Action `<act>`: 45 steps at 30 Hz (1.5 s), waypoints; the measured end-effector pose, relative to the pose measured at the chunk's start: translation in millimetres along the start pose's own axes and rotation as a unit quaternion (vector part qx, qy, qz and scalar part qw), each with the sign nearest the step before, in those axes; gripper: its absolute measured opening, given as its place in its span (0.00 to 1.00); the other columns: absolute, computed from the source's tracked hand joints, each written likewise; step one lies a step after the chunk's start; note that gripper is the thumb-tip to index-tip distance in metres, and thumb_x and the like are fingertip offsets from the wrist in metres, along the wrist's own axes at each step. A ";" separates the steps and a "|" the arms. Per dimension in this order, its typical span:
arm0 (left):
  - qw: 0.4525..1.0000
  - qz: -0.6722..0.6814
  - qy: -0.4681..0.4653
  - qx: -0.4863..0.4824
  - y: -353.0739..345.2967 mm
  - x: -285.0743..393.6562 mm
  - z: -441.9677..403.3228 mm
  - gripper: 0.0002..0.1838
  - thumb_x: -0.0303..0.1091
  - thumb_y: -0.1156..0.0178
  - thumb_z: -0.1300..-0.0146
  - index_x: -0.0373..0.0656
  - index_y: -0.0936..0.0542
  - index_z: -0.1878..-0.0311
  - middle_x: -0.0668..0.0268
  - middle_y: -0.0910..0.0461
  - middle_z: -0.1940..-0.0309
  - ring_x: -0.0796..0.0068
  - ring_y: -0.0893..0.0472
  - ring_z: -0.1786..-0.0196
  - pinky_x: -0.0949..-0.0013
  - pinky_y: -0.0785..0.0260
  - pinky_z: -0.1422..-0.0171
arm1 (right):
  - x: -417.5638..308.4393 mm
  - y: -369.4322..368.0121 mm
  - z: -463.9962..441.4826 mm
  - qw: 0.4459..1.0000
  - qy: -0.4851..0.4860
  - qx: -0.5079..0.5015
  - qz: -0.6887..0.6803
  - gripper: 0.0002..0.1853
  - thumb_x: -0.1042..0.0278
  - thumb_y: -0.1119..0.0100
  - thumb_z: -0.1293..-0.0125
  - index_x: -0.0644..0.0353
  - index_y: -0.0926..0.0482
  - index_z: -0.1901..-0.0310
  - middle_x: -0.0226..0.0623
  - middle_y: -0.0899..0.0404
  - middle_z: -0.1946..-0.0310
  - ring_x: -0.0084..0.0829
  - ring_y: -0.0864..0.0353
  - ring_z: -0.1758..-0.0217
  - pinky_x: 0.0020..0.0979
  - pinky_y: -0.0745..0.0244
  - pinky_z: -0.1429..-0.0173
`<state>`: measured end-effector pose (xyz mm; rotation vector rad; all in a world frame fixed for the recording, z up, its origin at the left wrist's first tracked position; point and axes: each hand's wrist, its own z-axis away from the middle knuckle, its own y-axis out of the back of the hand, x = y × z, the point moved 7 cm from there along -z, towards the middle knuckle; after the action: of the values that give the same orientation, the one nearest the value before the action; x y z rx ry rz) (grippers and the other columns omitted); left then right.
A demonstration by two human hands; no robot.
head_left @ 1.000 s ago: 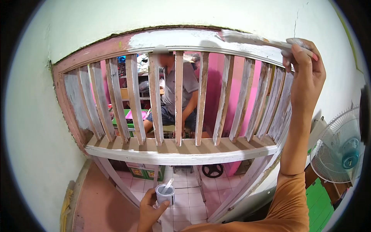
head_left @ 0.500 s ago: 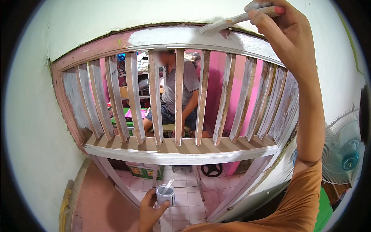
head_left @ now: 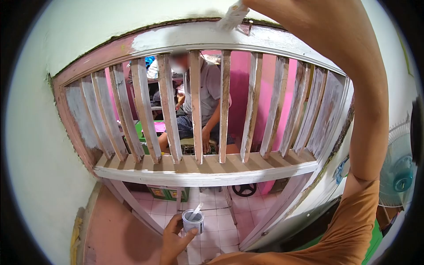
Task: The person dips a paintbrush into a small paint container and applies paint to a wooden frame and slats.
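Observation:
Low in the view, my left hand [head_left: 179,238] is wrapped round a small paint can [head_left: 194,224], upright, with a pale stick [head_left: 195,212] standing in it. My right arm reaches up to the top edge, where my right hand [head_left: 258,3] is mostly cut off. From it a white-smeared brush [head_left: 233,17] points down, its bristles against the upper rail [head_left: 181,39] of a slatted wooden frame. White paint covers most of that rail; its left part is still pink. A nail [head_left: 250,27] sticks out just right of the brush.
Behind the slats [head_left: 195,106] sits a person [head_left: 205,88] in a grey shirt. A lower ledge [head_left: 207,176] crosses the frame. To the right is a fan [head_left: 397,163]; below are floor tiles [head_left: 212,238] and a black steering wheel [head_left: 244,190].
My right hand has risen, mostly out of view, and the brush has moved left along the upper rail and turned steeper. The view has shifted slightly. My left hand still holds the can.

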<state>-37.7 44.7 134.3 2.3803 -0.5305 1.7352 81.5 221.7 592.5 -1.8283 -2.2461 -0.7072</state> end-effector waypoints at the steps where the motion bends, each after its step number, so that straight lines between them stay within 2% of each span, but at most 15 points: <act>1: 1.000 0.001 0.001 0.002 -0.2 -0.7 0.3 0.28 0.30 0.25 0.39 0.32 0.25 0.38 0.58 0.17 0.47 0.68 0.18 0.43 0.62 0.27 0.34 | 6.6 5.1 2.2 0.999 -0.003 -0.023 -0.034 0.08 0.71 0.38 0.43 0.68 0.19 0.72 0.34 0.26 0.84 0.22 0.32 0.82 0.29 0.38 0.76; 2: 1.000 0.004 0.001 0.004 -0.4 -1.9 0.5 0.28 0.30 0.25 0.39 0.32 0.25 0.38 0.58 0.17 0.47 0.68 0.18 0.43 0.62 0.27 0.34 | 13.0 10.1 4.7 0.997 -0.008 -0.045 -0.067 0.08 0.70 0.38 0.42 0.67 0.18 0.71 0.35 0.25 0.82 0.23 0.30 0.82 0.30 0.36 0.75; 4: 1.000 0.006 -0.004 0.005 1.7 -7.4 2.2 0.29 0.31 0.25 0.39 0.32 0.25 0.38 0.58 0.16 0.48 0.68 0.18 0.43 0.62 0.27 0.34 | 19.6 11.1 31.9 0.990 0.062 0.040 0.124 0.14 0.66 0.33 0.30 0.66 0.16 0.50 0.35 0.13 0.64 0.23 0.16 0.63 0.24 0.23 0.56; 6: 1.000 0.009 -0.009 0.011 5.3 -9.7 2.5 0.29 0.31 0.25 0.39 0.32 0.25 0.38 0.59 0.16 0.48 0.69 0.18 0.43 0.62 0.27 0.34 | 29.6 10.7 48.6 0.998 -0.017 0.065 0.003 0.12 0.70 0.33 0.31 0.67 0.16 0.50 0.37 0.13 0.62 0.23 0.15 0.61 0.24 0.22 0.54; 8: 1.000 0.014 -0.002 0.001 6.3 -10.3 3.2 0.30 0.28 0.24 0.40 0.31 0.26 0.37 0.57 0.18 0.46 0.68 0.18 0.41 0.64 0.28 0.34 | 34.8 1.7 68.2 0.989 0.049 0.123 -0.067 0.10 0.75 0.34 0.31 0.69 0.17 0.52 0.39 0.14 0.61 0.24 0.16 0.60 0.24 0.23 0.55; 10: 1.000 0.018 -0.007 0.000 4.7 -7.6 2.4 0.30 0.29 0.24 0.40 0.31 0.25 0.37 0.57 0.18 0.46 0.68 0.18 0.41 0.64 0.28 0.34 | 29.9 -8.5 80.6 0.988 0.095 0.107 -0.049 0.09 0.80 0.34 0.36 0.69 0.18 0.55 0.41 0.14 0.61 0.27 0.16 0.61 0.25 0.22 0.56; 12: 1.000 0.020 -0.011 -0.003 3.0 -4.4 1.4 0.30 0.29 0.24 0.40 0.31 0.25 0.38 0.57 0.18 0.46 0.67 0.19 0.40 0.64 0.28 0.33 | 31.5 -18.1 88.3 0.978 0.134 0.161 -0.021 0.13 0.76 0.29 0.45 0.60 0.16 0.56 0.34 0.17 0.66 0.25 0.16 0.68 0.25 0.22 0.66; 22: 1.000 0.008 0.005 -0.022 1.9 -7.3 1.7 0.30 0.28 0.25 0.38 0.31 0.27 0.36 0.57 0.19 0.45 0.67 0.19 0.40 0.63 0.28 0.33 | 30.6 -39.0 131.2 0.979 0.080 0.183 0.051 0.17 0.79 0.27 0.49 0.60 0.17 0.56 0.38 0.21 0.68 0.38 0.20 0.67 0.34 0.22 0.64; 24: 1.000 0.003 0.007 -0.018 4.2 -6.8 2.0 0.30 0.28 0.26 0.38 0.30 0.27 0.36 0.57 0.19 0.45 0.67 0.19 0.40 0.63 0.28 0.33 | 36.8 -31.8 140.7 0.967 0.059 0.244 0.046 0.17 0.80 0.28 0.48 0.62 0.17 0.55 0.40 0.20 0.65 0.39 0.20 0.67 0.35 0.22 0.62; 26: 1.000 -0.001 0.001 -0.006 6.7 -7.1 2.9 0.29 0.27 0.27 0.38 0.30 0.27 0.36 0.56 0.19 0.44 0.67 0.19 0.40 0.62 0.28 0.33 | 42.2 -27.4 143.6 0.962 0.067 0.266 0.018 0.15 0.81 0.31 0.45 0.65 0.18 0.55 0.40 0.19 0.64 0.35 0.20 0.66 0.31 0.23 0.61; 28: 1.000 -0.003 0.003 -0.007 7.0 -7.1 2.8 0.29 0.26 0.27 0.38 0.30 0.27 0.36 0.56 0.19 0.44 0.67 0.19 0.40 0.62 0.28 0.32 | 61.8 -24.7 143.6 0.958 -0.075 0.264 -0.080 0.13 0.82 0.34 0.42 0.66 0.18 0.54 0.40 0.19 0.64 0.32 0.20 0.66 0.28 0.25 0.61; 29: 1.000 -0.005 0.006 -0.009 7.3 -7.1 2.8 0.29 0.26 0.28 0.38 0.30 0.27 0.36 0.56 0.19 0.44 0.67 0.19 0.40 0.61 0.28 0.32 | 61.4 -24.1 137.4 0.959 -0.011 0.278 -0.058 0.11 0.82 0.35 0.40 0.66 0.19 0.55 0.40 0.19 0.65 0.29 0.21 0.67 0.26 0.26 0.61; 38: 1.000 -0.013 0.018 -0.018 5.8 -10.4 2.7 0.29 0.26 0.28 0.38 0.29 0.27 0.36 0.56 0.18 0.44 0.67 0.18 0.41 0.62 0.27 0.33 | 53.6 -23.0 120.3 0.968 0.048 0.244 -0.038 0.11 0.79 0.34 0.41 0.66 0.19 0.56 0.39 0.19 0.65 0.28 0.21 0.67 0.26 0.25 0.62; 42: 0.999 -0.019 0.019 -0.018 5.8 -11.1 2.0 0.29 0.27 0.28 0.37 0.29 0.27 0.36 0.55 0.18 0.44 0.67 0.18 0.41 0.62 0.27 0.33 | 54.9 -21.3 114.5 0.979 0.003 0.205 -0.019 0.10 0.79 0.34 0.40 0.65 0.19 0.56 0.38 0.20 0.65 0.26 0.20 0.66 0.24 0.25 0.62; 45: 1.000 -0.013 0.007 -0.019 4.9 -11.9 1.0 0.29 0.26 0.28 0.37 0.29 0.27 0.36 0.56 0.18 0.44 0.67 0.18 0.41 0.62 0.27 0.33 | 61.5 -15.1 104.7 0.973 -0.017 0.213 -0.085 0.09 0.79 0.34 0.39 0.65 0.19 0.57 0.37 0.19 0.66 0.25 0.20 0.66 0.22 0.26 0.63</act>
<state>-41.8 42.2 122.4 2.3379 -0.5236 1.7152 70.0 321.2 522.1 -1.4664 -2.3637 -0.1883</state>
